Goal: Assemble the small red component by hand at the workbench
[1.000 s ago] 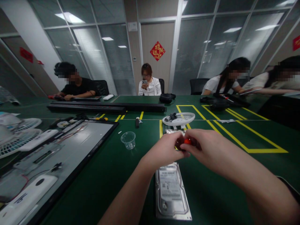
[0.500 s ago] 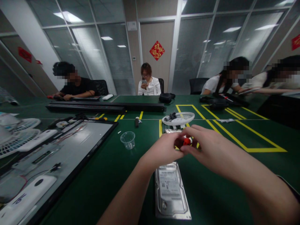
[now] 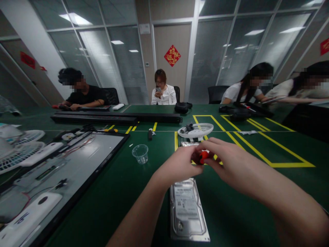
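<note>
Small red object (image 3: 204, 156): pinched between the fingertips of both hands, held in the air above the far end of the hard drive (image 3: 188, 208); too small and too covered to name with certainty; its long axis cannot be told.

Left hand (image 3: 180, 164): closed on the red object from the left, thumb and forefinger meeting at it.

Right hand (image 3: 228, 161): gripping the same object from the right, fingers curled over its top; both hands equally near it.

Hard drive: flat on the green table (image 3: 123, 185), label up, long axis running away from the person, directly below the hands.

Clear plastic cup (image 3: 140, 153): left of the hard drive, upright, apart from it.

White fan grille (image 3: 196, 130): beyond the hard drive, past the hands.
</note>
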Available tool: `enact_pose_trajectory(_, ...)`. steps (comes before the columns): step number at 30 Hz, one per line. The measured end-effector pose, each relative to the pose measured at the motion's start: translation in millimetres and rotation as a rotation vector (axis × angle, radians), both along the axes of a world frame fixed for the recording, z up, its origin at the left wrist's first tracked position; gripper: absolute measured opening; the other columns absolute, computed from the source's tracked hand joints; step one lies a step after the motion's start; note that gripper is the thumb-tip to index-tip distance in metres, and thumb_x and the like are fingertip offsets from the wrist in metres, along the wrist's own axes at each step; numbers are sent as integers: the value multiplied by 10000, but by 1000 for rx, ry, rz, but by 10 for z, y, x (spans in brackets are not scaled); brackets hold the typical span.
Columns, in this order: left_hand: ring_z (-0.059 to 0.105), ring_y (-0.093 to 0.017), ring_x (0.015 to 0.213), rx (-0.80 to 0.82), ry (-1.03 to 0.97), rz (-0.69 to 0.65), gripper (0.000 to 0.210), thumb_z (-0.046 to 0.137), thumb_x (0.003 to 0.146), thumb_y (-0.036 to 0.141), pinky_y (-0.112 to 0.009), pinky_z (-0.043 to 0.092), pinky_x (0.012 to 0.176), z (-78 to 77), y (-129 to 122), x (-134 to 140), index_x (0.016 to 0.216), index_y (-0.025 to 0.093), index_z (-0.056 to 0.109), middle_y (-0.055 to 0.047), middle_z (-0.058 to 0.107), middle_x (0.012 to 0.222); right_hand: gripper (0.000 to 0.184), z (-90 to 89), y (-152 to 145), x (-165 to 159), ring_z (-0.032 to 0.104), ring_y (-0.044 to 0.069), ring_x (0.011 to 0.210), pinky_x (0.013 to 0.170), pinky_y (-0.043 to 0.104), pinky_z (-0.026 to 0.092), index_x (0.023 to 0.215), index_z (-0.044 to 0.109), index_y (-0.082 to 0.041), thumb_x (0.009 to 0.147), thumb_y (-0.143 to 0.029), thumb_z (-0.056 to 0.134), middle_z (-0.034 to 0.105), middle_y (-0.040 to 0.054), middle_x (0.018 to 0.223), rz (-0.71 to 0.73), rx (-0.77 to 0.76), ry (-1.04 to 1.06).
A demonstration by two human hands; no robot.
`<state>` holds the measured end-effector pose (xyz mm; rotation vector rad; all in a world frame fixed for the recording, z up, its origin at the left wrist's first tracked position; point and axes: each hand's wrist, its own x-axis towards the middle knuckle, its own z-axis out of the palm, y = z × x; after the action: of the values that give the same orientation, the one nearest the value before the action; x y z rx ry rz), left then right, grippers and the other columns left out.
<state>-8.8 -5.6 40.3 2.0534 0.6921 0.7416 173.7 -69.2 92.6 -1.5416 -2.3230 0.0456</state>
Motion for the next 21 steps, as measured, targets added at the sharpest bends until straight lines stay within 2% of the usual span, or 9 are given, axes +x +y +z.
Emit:
enact_pose_trajectory(1,734,-226,948,6,-10,8,301,695,788,76,-318,553,829,4,-5,0,1078,152,720,-83,796,1066,322,0,2,-3,728,234,966,839,365,524,1115,744,-237,952,-15,578,750,69,1122,18,-3,5)
enact_pose_trajectory(3,732,-238,988,16,-16,26,350,731,786,96,-326,558,846,10,-6,-3,1130,158,719,-96,793,1128,296,0,12,-13,725,238,943,836,374,520,1090,752,-225,963,-24,576,753,73,1085,4,-5,-5)
enact_pose_trajectory(6,723,-252,981,24,43,39,342,828,791,217,-332,549,813,19,8,-9,1112,165,724,-99,790,1112,90,-3,22,-22,702,257,832,708,372,485,1029,749,-212,1004,-192,664,752,71,948,-72,-22,-37)
enact_pose_trajectory(9,722,-237,923,4,73,21,217,803,812,217,-318,530,768,26,15,-11,1002,156,719,-85,789,1020,86,-6,11,-9,696,271,806,653,366,457,1015,743,-221,996,-301,717,748,66,900,-122,-33,-44)
enact_pose_trajectory(11,732,-228,928,-5,31,2,209,754,826,158,-316,539,791,23,7,-8,1032,154,722,-79,795,1028,110,-11,2,3,712,270,886,728,376,498,1084,743,-231,978,-227,716,758,70,1014,-83,-27,-26)
enact_pose_trajectory(13,740,-232,956,4,-3,9,272,729,821,116,-323,550,820,16,-5,-5,1090,154,723,-84,798,1070,240,-18,3,10,721,251,964,829,383,519,1131,741,-241,965,-92,653,749,69,1120,-14,-28,-1)
enact_pose_trajectory(15,745,-238,982,0,-21,21,332,727,806,93,-327,557,835,12,-14,-2,1132,155,713,-91,797,1106,323,-25,16,5,723,239,972,865,388,517,1136,745,-240,958,-21,588,744,69,1134,9,-29,6)
enact_pose_trajectory(18,744,-251,1031,-10,-27,21,378,773,791,120,-338,566,865,13,-11,0,1161,160,703,-106,797,1164,191,-27,37,-14,717,260,910,786,389,508,1103,752,-229,997,-129,629,758,75,1042,-46,-39,-8)
enact_pose_trajectory(21,743,-262,995,-11,23,18,296,799,796,174,-354,568,846,7,2,5,1081,160,719,-105,804,1105,93,-20,36,-22,708,278,859,703,381,489,1056,757,-226,1003,-280,701,764,75,958,-102,-62,-24)
